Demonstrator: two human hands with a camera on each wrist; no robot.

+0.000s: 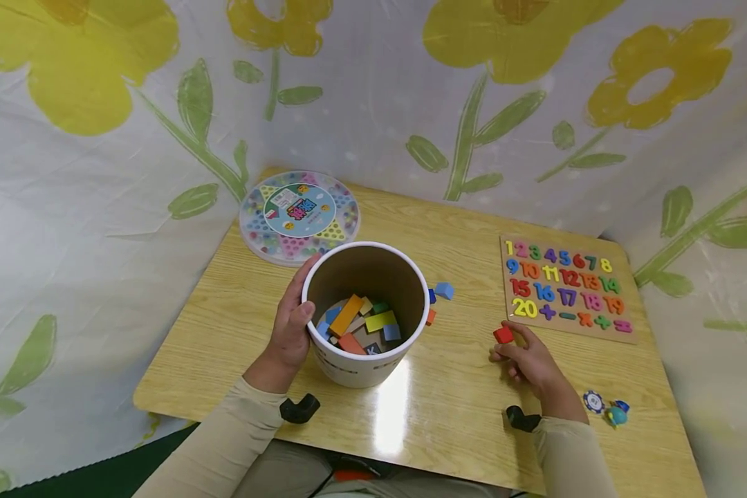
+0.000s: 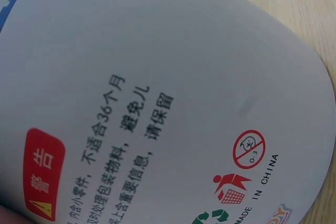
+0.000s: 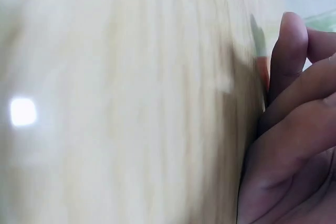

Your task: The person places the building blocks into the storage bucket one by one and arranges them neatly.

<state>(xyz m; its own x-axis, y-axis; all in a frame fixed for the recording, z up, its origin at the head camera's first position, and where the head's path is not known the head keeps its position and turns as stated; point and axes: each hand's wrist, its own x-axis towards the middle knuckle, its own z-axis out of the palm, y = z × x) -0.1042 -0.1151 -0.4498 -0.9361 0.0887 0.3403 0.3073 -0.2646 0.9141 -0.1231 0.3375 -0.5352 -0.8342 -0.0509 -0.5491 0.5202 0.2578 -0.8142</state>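
Note:
A white round bucket [image 1: 347,372] stands tilted toward the camera on the table, with several coloured blocks inside, among them an orange block [image 1: 346,315] and a yellow one [image 1: 380,320]. My left hand [image 1: 289,335] grips its left side, thumb over the rim. Printed warnings cover the bucket's wall [image 2: 173,40] in the left wrist view. Over the right half of the table, my right hand [image 1: 535,363] pinches a small red block [image 1: 503,335] between thumb and fingers. The right wrist view shows the curled fingers [image 3: 294,135] low beside the tabletop.
Just right of the bucket lie a light blue block [image 1: 445,290] and an orange-red one [image 1: 431,317]. A number board [image 1: 629,337] lies at the back right, a round game board [image 1: 300,211] at the back left. A poker chip [image 1: 594,402] and small toy [image 1: 617,414] sit front right.

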